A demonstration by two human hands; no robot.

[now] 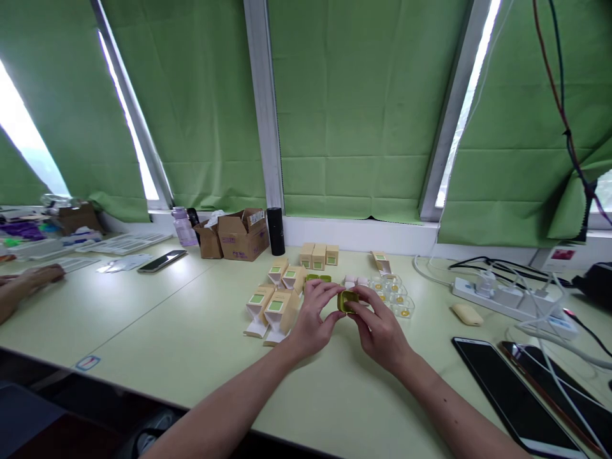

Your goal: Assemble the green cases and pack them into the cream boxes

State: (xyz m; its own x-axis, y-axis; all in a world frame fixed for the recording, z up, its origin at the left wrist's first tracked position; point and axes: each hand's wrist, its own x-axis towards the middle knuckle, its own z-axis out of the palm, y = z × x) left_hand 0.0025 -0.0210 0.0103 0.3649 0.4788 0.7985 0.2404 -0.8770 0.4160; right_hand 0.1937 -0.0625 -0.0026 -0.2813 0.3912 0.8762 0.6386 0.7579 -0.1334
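Between my two hands, just above the table, is a small square olive-green tin (347, 301) with its hollow side towards me. My left hand (313, 319) grips its left edge with thumb and fingers. On the other side, my right hand (380, 324) pinches the tin, a finger reaching over its opening. Behind my hands lie more green tins (318, 278), partly hidden. Small white pieces (356, 280) sit beside clear plastic cups (403, 309) with yellow centres. To the left stand several open tan cartons (282, 306) with green labels, their flaps towards me.
Closed tan cartons (319, 256) stand at the back, near a black cylinder (275, 231) and cardboard boxes (243, 236). A power strip (514, 306) with cables and dark phones (507, 389) lie at right. Another phone (162, 261) and another person's hand (43, 275) are at left.
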